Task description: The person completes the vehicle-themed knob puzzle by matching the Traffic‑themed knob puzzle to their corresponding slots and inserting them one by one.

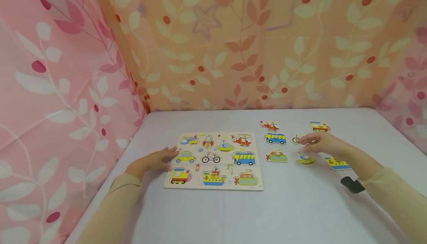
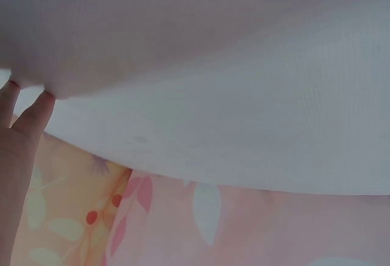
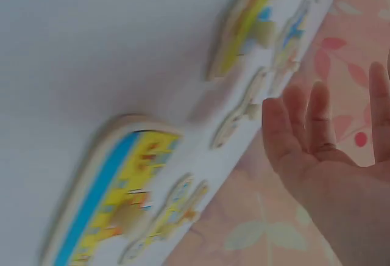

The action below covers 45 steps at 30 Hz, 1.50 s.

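A wooden puzzle board [image 1: 213, 190] printed with vehicles lies on the table. My left hand [image 1: 155, 161] touches its left edge with outstretched fingers; in the left wrist view the fingers [image 2: 36, 112] show at the far left. My right hand [image 1: 321, 145] hovers over the loose pieces with relaxed fingers and nothing in them. It partly covers a bicycle piece [image 1: 295, 139]. Just below the fingertips lies a flying-saucer piece [image 1: 306, 160]. Near the wrist lies a ship piece [image 1: 338, 163], large in the right wrist view with its knob [image 3: 128, 217].
Left of my right hand lie helicopter [image 1: 271, 126], bus [image 1: 276, 138] and submarine [image 1: 277, 156] pieces. A train piece [image 1: 319, 126] lies behind it. A black object [image 1: 352, 184] sits at the right wrist. Patterned curtains [image 1: 213, 43] stand around the white table [image 1: 213, 218].
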Each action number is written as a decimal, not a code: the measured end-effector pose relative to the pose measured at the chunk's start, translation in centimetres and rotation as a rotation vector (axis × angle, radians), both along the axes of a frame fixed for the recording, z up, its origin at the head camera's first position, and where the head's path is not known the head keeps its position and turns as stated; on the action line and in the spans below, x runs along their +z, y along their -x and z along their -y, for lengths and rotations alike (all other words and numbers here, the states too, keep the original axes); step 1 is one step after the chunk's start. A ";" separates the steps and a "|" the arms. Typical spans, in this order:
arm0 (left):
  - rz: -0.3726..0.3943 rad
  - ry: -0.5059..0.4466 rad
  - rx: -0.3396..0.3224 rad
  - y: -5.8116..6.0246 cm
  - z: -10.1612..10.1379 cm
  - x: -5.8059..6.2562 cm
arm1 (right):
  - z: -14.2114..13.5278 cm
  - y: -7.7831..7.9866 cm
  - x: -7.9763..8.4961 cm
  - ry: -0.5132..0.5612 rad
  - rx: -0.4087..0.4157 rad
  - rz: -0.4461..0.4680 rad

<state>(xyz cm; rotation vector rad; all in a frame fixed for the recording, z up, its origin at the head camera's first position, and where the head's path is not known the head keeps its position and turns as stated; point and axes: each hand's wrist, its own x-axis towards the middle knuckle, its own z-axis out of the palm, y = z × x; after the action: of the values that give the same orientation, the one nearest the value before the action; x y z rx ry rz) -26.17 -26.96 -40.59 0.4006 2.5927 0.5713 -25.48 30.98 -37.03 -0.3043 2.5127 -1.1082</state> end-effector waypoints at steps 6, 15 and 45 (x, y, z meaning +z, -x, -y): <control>0.006 0.018 0.015 0.1 0.3 0.3 | -1.2 0.3 -1.6 0.002 0.031 0.050; 0.010 -0.006 -0.003 0.2 0.5 -0.3 | -1.6 1.3 -2.3 -0.047 0.074 0.142; 0.007 -0.009 0.004 -0.2 0.0 0.0 | -1.3 1.2 -2.7 -0.138 0.053 0.083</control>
<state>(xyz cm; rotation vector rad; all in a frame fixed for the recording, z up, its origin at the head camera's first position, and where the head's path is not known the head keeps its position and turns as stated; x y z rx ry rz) -26.00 -26.93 -40.62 0.3958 2.5855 0.5855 -26.65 32.25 -39.78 -0.2797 2.4777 -0.9033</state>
